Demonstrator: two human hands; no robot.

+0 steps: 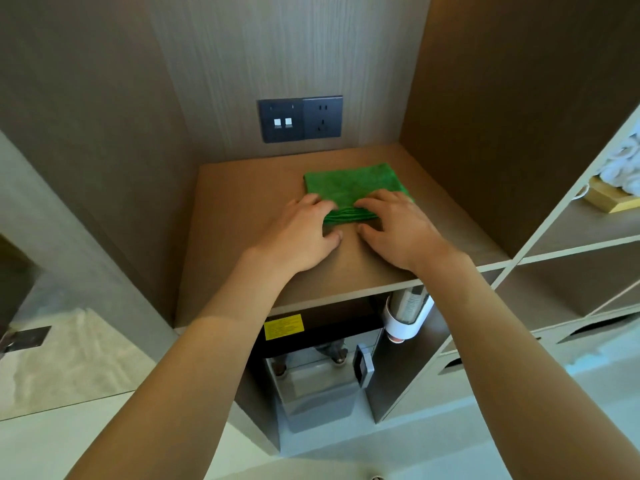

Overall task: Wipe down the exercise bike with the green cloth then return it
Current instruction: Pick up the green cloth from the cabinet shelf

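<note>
Green cloth (349, 188): folded, lying flat on the brown shelf (242, 209) inside a wooden alcove, toward the back right, below the dark socket plate (300, 118).

Left hand (301, 233): fingers (320, 202) loosely bent, tips resting on the cloth's near-left corner; thumb on the bare shelf. No grip is evident.

Right hand (394, 226): fingers (372, 202) likewise bent over the near edge, pressing rather than pinching; thumb on the shelf.

Exercise bike: not in view.

Risk, as judged: a lift begun from the near edge alone may let the folded layers fall open, and loose fingertips may drag the cloth instead of raising it.

Below the shelf: a cup dispenser (405, 317).
</note>
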